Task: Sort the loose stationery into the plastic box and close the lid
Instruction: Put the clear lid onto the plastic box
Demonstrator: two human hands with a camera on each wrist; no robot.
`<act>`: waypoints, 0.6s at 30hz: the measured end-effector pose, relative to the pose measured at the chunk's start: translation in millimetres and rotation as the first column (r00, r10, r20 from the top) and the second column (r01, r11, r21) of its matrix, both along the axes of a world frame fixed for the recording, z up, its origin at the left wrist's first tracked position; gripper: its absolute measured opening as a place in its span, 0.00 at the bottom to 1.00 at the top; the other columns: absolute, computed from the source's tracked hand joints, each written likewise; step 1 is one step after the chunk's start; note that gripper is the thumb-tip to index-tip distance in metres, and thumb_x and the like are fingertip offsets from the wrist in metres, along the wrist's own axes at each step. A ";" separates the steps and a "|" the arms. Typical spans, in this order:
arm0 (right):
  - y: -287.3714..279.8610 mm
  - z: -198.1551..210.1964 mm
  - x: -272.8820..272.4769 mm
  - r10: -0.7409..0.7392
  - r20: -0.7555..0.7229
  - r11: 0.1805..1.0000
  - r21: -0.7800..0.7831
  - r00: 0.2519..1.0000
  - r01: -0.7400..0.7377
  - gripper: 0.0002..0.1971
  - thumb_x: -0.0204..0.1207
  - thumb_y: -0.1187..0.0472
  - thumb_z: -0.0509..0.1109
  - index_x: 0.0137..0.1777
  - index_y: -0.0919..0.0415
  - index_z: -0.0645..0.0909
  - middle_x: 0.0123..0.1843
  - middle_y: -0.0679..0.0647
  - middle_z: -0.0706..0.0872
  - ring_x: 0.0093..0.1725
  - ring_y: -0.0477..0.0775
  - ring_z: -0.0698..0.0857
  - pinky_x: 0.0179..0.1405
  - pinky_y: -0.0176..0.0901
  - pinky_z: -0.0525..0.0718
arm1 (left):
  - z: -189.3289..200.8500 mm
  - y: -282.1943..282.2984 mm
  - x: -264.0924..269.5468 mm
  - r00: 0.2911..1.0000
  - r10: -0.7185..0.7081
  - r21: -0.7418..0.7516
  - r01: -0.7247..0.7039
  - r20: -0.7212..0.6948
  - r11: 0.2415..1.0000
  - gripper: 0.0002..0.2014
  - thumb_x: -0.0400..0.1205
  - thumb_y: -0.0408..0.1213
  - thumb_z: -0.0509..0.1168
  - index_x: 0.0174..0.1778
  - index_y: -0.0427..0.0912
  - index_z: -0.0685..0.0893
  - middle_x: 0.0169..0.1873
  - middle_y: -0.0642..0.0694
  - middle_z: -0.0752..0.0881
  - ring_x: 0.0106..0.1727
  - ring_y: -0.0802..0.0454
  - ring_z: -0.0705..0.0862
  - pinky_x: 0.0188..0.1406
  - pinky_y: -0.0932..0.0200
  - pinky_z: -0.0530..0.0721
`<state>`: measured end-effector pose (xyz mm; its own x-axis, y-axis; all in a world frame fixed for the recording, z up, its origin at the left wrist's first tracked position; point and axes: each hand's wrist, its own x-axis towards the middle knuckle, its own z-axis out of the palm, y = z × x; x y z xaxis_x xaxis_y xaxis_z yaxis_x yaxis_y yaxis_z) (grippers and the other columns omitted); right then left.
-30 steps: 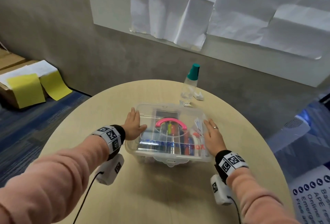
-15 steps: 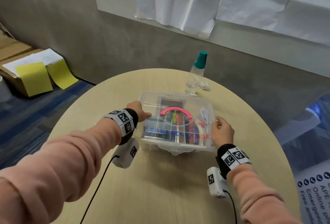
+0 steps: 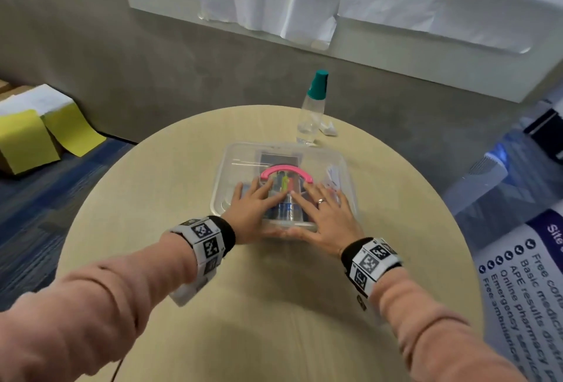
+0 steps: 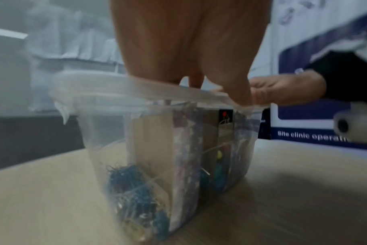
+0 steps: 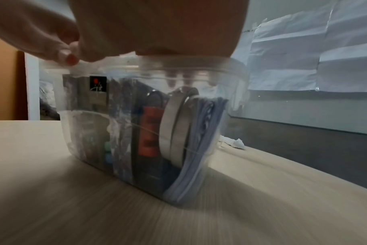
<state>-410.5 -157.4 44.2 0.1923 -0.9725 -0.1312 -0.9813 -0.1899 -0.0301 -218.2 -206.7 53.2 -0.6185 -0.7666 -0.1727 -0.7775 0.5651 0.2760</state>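
Note:
A clear plastic box [image 3: 345, 168] with a pink handle [image 3: 286, 172] on its lid stands on the round table [image 3: 152, 199]. Stationery fills it: blue paper clips [image 4: 132, 182], a tape roll [image 5: 174, 126], a red item [image 5: 150, 131]. My left hand [image 3: 251, 203] lies flat on the lid's near left part, fingers straight. Beside it my right hand [image 3: 326, 211], wearing a ring, presses flat on the near right part. In both wrist views the thumbs [image 4: 239, 92] sit at the lid's front rim [image 5: 178, 66], and the lid lies down on the box.
A clear bottle with a teal cap [image 3: 312, 107] and a small white scrap [image 3: 329, 130] stand just behind the box. Cardboard boxes with yellow sheets [image 3: 36, 132] sit on the floor at left. A printed banner [image 3: 524, 275] lies right of the table.
Both hands left the box's left and right sides and came together flat on the front of the lid. The head view dropped closer to the table.

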 end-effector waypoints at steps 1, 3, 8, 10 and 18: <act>0.0 -0.1 -0.6 0.004 -0.021 1.000 -0.002 1.000 -0.004 0.50 0.55 0.21 0.27 0.81 0.38 0.37 0.85 0.49 0.43 0.84 0.53 0.40 0.80 0.58 0.37 | -1.3 0.0 0.3 1.000 -0.010 -0.009 0.010 0.000 1.000 0.41 0.77 0.61 0.61 0.81 0.59 0.46 0.83 0.44 0.43 0.83 0.41 0.38 0.77 0.37 0.36; 0.8 -3.7 -1.0 0.011 -0.054 0.999 -0.029 0.998 -0.013 0.44 0.64 0.23 0.33 0.81 0.39 0.37 0.85 0.49 0.45 0.84 0.53 0.41 0.79 0.58 0.37 | -2.5 1.0 0.3 0.999 -0.035 -0.012 0.035 0.013 0.999 0.41 0.77 0.61 0.60 0.81 0.58 0.46 0.83 0.43 0.42 0.82 0.40 0.37 0.77 0.37 0.35; 3.4 -12.9 4.5 -0.004 -0.149 0.994 -0.105 0.989 -0.012 0.41 0.73 0.28 0.46 0.82 0.44 0.40 0.84 0.54 0.54 0.84 0.55 0.47 0.79 0.59 0.40 | -5.2 3.1 -1.5 0.984 -0.077 -0.083 0.091 0.160 0.992 0.41 0.81 0.55 0.59 0.82 0.53 0.40 0.82 0.39 0.40 0.82 0.36 0.36 0.77 0.33 0.36; 2.8 -11.1 4.7 0.005 -0.151 0.995 -0.094 0.989 -0.019 0.40 0.74 0.29 0.46 0.82 0.44 0.40 0.84 0.54 0.54 0.84 0.55 0.47 0.80 0.59 0.41 | -1.2 5.4 -2.5 0.977 -0.084 -0.069 0.099 0.194 0.993 0.40 0.82 0.53 0.58 0.82 0.52 0.39 0.82 0.39 0.39 0.81 0.36 0.35 0.77 0.33 0.37; 6.5 -4.5 -0.1 -0.153 0.204 0.979 -0.100 0.967 0.176 0.30 0.82 0.40 0.42 0.83 0.46 0.43 0.85 0.53 0.42 0.84 0.53 0.42 0.81 0.47 0.41 | 103.5 -46.0 -15.9 0.971 -0.165 0.190 0.132 0.170 0.973 0.22 0.85 0.49 0.55 0.73 0.45 0.75 0.69 0.45 0.79 0.68 0.47 0.77 0.69 0.57 0.69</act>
<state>-410.7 -150.9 39.7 0.0389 -0.9992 0.0087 -0.9767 -0.0399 -0.2107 -234.1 -252.7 156.7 -0.6681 -0.6154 -0.4183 -0.7350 0.6334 0.2420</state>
